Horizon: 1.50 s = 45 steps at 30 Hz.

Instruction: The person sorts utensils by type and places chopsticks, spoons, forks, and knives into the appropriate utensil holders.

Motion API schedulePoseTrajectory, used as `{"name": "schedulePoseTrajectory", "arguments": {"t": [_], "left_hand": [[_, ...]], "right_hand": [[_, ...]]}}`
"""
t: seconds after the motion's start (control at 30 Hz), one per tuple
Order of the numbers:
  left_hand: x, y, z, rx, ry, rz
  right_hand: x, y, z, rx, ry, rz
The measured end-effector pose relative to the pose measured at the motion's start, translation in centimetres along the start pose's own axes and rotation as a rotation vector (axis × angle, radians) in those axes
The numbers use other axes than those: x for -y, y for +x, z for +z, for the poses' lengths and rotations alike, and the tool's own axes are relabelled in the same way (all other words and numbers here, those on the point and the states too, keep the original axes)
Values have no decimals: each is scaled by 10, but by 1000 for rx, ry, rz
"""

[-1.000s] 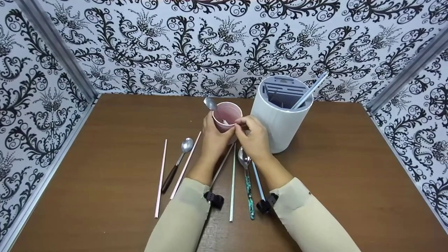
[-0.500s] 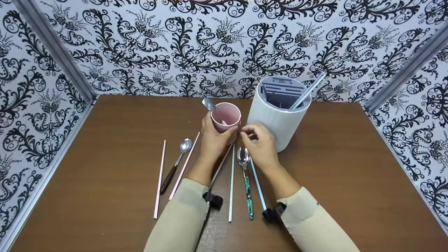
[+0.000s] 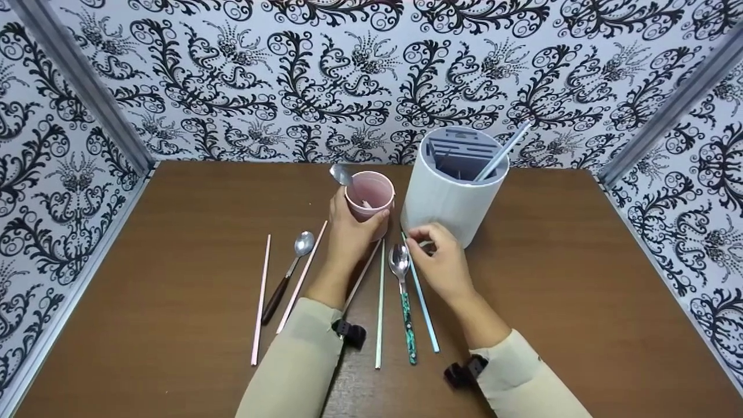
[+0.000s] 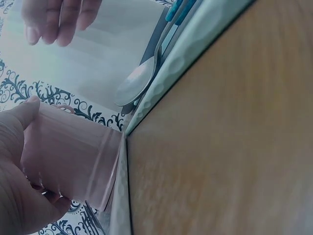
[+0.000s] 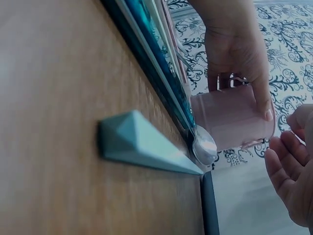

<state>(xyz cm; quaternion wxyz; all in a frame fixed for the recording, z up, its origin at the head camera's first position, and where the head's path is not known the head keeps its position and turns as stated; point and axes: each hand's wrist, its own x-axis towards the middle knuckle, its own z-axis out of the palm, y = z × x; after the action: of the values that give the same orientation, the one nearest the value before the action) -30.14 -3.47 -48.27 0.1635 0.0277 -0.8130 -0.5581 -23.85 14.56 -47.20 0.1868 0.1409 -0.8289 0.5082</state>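
My left hand (image 3: 348,232) grips a pink cup (image 3: 371,194), thumb and fingers around its wall. A silver spoon head (image 3: 341,174) shows over the cup's left rim, and a small pale piece (image 3: 366,204) is visible inside. My right hand (image 3: 441,255) hovers by the far end of a light blue chopstick (image 3: 425,307), fingers loosely bent and holding nothing. In the right wrist view this chopstick (image 5: 151,142) points towards the cup. Just left of it lies a spoon with a teal patterned handle (image 3: 407,319).
A tall white utensil holder (image 3: 447,215) with a grey slotted insert stands behind my right hand; a pale blue stick (image 3: 505,151) leans out. Leftward lie a pale green chopstick (image 3: 380,313), pink chopsticks (image 3: 261,302) and a dark-handled spoon (image 3: 278,296). Patterned walls surround the table.
My right hand has left the cup's rim and moved down and right to the blue chopstick's far end. The left hand keeps its grip on the cup.
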Motion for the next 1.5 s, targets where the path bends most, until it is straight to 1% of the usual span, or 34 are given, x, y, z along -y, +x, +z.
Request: {"name": "schedulePoseTrajectory", "arguments": {"t": [0.13, 0.27, 0.43, 0.5, 0.67, 0.87, 0.93, 0.97, 1.1, 1.2, 1.27, 1.33, 1.43, 1.5], "left_hand": [[1, 0, 0, 4, -17, -7], [1, 0, 0, -11, -25, -9], [-2, -1, 2, -25, -14, -4], [-3, -2, 1, -36, -6, -11], [-9, -3, 2, -92, -6, -20], [-15, -5, 3, -161, -25, -3], [-17, -6, 2, -187, -9, 25], [-18, -6, 2, -203, 3, 49], [-23, -9, 4, -273, 49, 186], [-28, -13, 5, -298, 70, 275], [-32, -15, 7, -295, 83, 322], [-34, -17, 9, -276, 90, 368], [-36, -19, 12, -228, 106, 450], [-37, -18, 14, -192, 127, 492]], "right_hand": [[-4, -7, -2, 31, -6, 28], [-7, -13, -1, 84, -39, 54], [-5, -15, -4, 140, -79, 80], [-4, -15, -6, 170, -94, 91], [-1, -15, -15, 237, -136, 116], [1, -15, -19, 284, -140, 158], [1, -15, -19, 305, -144, 174], [2, -15, -19, 314, -148, 185], [1, -15, -20, 345, -183, 224], [1, -16, -21, 364, -222, 251], [1, -17, -22, 374, -250, 268], [1, -17, -22, 381, -274, 283], [1, -17, -23, 398, -308, 304], [1, -17, -23, 414, -328, 310]]}}
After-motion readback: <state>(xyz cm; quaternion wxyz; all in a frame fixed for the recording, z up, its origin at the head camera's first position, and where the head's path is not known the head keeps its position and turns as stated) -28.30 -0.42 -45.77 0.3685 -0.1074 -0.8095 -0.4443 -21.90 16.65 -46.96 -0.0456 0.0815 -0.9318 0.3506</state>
